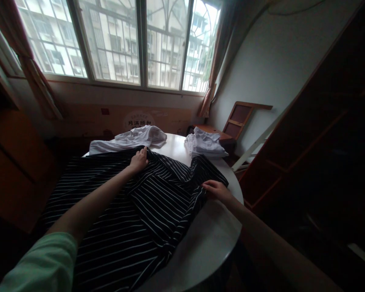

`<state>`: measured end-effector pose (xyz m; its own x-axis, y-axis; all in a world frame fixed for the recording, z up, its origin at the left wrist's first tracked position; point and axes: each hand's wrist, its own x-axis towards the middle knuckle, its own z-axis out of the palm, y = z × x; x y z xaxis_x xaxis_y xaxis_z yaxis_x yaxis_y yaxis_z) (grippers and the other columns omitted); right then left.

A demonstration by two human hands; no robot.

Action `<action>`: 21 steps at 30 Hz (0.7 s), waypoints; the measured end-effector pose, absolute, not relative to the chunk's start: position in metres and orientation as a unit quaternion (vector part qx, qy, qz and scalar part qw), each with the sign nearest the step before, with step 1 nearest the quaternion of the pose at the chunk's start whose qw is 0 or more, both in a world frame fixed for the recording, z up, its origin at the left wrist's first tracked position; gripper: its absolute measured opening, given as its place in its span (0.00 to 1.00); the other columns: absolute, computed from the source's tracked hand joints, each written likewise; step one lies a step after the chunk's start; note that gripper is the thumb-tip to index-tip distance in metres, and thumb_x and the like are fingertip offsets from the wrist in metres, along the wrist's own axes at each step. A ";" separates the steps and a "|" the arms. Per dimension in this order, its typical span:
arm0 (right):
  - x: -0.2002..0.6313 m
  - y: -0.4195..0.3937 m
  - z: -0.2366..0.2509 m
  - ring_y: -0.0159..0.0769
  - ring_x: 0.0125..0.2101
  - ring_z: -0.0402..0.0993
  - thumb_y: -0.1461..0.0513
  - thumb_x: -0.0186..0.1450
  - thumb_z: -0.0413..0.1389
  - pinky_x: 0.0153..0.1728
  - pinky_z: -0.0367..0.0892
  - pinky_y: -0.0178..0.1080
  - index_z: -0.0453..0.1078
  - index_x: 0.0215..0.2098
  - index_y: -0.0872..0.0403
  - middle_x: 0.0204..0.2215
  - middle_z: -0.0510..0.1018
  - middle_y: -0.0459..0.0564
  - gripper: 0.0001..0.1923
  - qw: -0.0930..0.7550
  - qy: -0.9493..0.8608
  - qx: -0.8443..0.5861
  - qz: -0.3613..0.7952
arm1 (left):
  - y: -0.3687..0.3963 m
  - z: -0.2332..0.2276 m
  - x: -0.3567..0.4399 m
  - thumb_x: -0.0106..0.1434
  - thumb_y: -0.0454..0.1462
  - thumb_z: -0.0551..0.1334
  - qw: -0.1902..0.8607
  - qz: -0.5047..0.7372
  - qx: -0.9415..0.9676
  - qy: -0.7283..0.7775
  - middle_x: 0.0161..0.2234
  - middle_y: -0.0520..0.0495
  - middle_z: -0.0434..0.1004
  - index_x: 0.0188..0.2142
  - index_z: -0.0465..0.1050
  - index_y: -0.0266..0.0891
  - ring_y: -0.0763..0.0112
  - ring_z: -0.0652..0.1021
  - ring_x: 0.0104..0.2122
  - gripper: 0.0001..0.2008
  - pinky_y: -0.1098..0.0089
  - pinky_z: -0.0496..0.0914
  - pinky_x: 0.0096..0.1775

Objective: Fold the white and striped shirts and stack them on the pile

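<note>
The black-and-white striped garment (161,194) is spread over the round white table (211,235). Its upper edge is gripped by the curled fingers of the left hand (139,160), toward the table's far side. A bunched fold is pinched between the fingertips of the right hand (217,190), near the table's right rim. Most cloth is positioned left of those fingertips.
</note>
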<state>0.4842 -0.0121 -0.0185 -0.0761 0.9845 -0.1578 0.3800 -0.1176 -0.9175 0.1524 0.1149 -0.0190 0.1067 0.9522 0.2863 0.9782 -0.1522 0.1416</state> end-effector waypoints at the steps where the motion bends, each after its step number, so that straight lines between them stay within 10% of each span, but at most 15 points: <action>1: 0.490 -0.020 -0.015 0.32 0.23 0.71 0.54 0.52 0.56 0.24 0.66 0.33 0.66 0.31 0.56 0.24 0.73 0.46 0.14 0.319 -0.583 -0.590 0.458 | 0.110 -0.021 0.149 0.59 0.36 0.51 0.045 -0.175 -0.744 -0.643 0.53 0.31 0.61 0.58 0.45 0.30 0.56 0.65 0.52 0.29 0.61 0.65 0.46; 10: 0.564 -0.084 0.024 0.32 0.22 0.70 0.46 0.53 0.53 0.22 0.63 0.31 0.71 0.27 0.53 0.21 0.74 0.48 0.20 0.034 -0.673 -0.590 0.444 | 0.042 -0.023 0.125 0.62 0.48 0.47 0.030 -0.184 -0.808 -0.559 0.54 0.39 0.62 0.55 0.55 0.34 0.61 0.64 0.53 0.27 0.64 0.58 0.52; 21: 0.562 0.018 0.018 0.38 0.33 0.72 0.55 0.55 0.56 0.33 0.64 0.34 0.70 0.37 0.57 0.34 0.76 0.56 0.16 0.216 -0.681 -0.683 0.149 | 0.023 -0.043 0.004 0.61 0.51 0.43 0.054 -0.075 -0.634 -0.768 0.58 0.32 0.52 0.57 0.51 0.28 0.53 0.58 0.56 0.33 0.56 0.57 0.51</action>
<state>0.5619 0.0183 0.0184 0.0273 0.9955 0.0912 0.8671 0.0218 -0.4977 0.0038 0.0231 -0.0428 -0.1894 0.9656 0.1779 0.9818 0.1840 0.0465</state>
